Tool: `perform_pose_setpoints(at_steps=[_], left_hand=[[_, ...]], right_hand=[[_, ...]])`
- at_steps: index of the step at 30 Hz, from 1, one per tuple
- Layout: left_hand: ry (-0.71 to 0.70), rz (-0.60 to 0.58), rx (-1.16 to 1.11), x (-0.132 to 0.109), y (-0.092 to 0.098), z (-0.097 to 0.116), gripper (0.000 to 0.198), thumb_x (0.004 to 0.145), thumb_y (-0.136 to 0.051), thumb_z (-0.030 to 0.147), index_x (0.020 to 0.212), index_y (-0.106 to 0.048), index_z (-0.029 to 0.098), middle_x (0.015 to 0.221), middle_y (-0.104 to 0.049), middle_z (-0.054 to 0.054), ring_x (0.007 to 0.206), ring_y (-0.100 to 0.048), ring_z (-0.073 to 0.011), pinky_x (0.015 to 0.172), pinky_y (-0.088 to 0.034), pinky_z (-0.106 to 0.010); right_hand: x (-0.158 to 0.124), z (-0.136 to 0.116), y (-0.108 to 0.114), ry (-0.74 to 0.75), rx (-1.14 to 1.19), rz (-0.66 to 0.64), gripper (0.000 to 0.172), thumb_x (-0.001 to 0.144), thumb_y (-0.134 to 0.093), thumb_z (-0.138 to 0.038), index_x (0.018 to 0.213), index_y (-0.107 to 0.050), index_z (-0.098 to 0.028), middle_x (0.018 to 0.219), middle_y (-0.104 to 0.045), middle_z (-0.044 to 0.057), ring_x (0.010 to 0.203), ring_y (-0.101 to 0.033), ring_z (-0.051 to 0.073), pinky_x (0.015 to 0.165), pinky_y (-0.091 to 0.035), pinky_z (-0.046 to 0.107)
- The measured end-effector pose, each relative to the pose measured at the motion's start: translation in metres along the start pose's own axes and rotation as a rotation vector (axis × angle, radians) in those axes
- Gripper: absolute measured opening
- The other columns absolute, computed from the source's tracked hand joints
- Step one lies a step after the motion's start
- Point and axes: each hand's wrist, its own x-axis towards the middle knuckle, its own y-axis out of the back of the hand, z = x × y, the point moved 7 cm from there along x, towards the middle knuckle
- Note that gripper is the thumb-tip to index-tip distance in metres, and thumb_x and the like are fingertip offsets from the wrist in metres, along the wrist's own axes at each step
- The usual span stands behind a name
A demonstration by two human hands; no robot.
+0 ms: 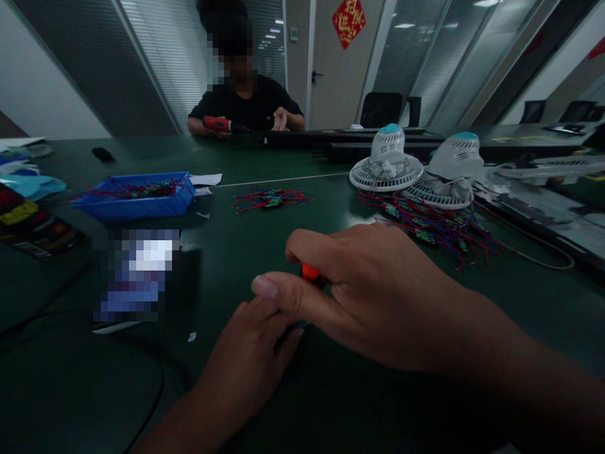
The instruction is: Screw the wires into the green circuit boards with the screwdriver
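My right hand (378, 296) is closed around a small tool with an orange handle (311, 273), of which only a bit shows between thumb and fingers. My left hand (250, 359) lies just below it on the dark green table (293, 214), fingers curled over something small with a hint of blue wire at the fingertips; I cannot make out what it is. The two hands touch near the table's front middle.
A blue tray (135, 197) of red and blue wired boards sits at the left, a small wire bundle (271, 198) in the middle, a larger pile (435, 227) at the right beside two white fan parts (387, 161). Across the table a person holds a red tool (217, 123).
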Motion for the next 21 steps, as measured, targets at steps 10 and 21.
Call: perform_pose_setpoints(at_steps=[10, 21], left_hand=[[-0.014, -0.007, 0.041, -0.0008, 0.0001, 0.0021, 0.014, 0.087, -0.053, 0.017, 0.089, -0.067, 0.021, 0.09, -0.064, -0.006, 0.082, -0.057, -0.0252, 0.075, -0.048, -0.046], [0.03, -0.011, 0.01, 0.0007, 0.0017, 0.0005, 0.015, 0.086, -0.053, 0.019, 0.08, -0.067, 0.021, 0.085, -0.063, -0.004, 0.081, -0.058, -0.0232, 0.074, -0.05, -0.042]], right_hand=[[-0.0007, 0.0001, -0.0023, 0.025, -0.026, -0.012, 0.013, 0.089, -0.049, -0.031, 0.087, -0.053, -0.019, 0.059, -0.049, -0.004, 0.05, -0.043, 0.012, 0.049, -0.02, 0.027], [-0.0015, -0.0021, 0.0003, 0.008, 0.033, -0.072, 0.01, 0.083, -0.047, -0.026, 0.085, -0.053, -0.018, 0.068, -0.052, -0.002, 0.056, -0.044, 0.012, 0.052, -0.024, 0.028]])
